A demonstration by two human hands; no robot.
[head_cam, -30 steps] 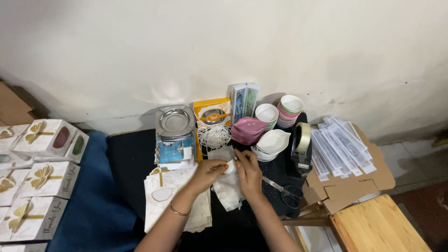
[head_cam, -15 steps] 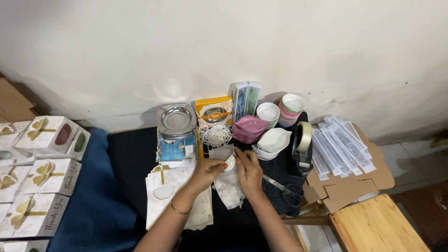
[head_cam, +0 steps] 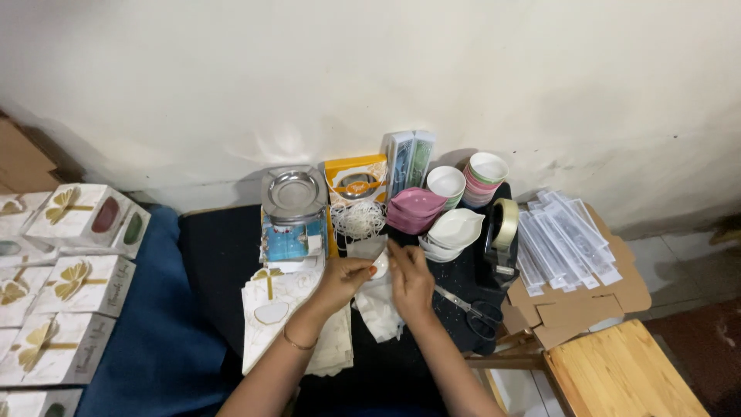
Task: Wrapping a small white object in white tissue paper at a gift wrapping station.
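Observation:
My left hand (head_cam: 344, 279) and my right hand (head_cam: 411, 278) meet over the black table (head_cam: 216, 247), both pinching a small clear plastic wrapper with a white piece (head_cam: 378, 259) in it. Crumpled white plastic (head_cam: 380, 313) lies under my right wrist. A flat white gift box with a gold bow (head_cam: 272, 305) lies beside my left forearm. Scissors (head_cam: 472, 307) rest just right of my right hand.
Behind my hands stand a metal tin (head_cam: 292, 212), an orange box (head_cam: 356, 181), white cord (head_cam: 358, 220), pink trays (head_cam: 415, 210), white dishes (head_cam: 455, 229), stacked cups (head_cam: 486, 174) and a tape dispenser (head_cam: 503, 232). Clear packets (head_cam: 563, 235) lie on cardboard at right. Gift boxes (head_cam: 73, 282) are stacked at left. A wooden stool (head_cam: 617, 378) sits lower right.
My hands stay together over the same spot; the fingers have shifted slightly on the small wrapper. Nothing else has moved.

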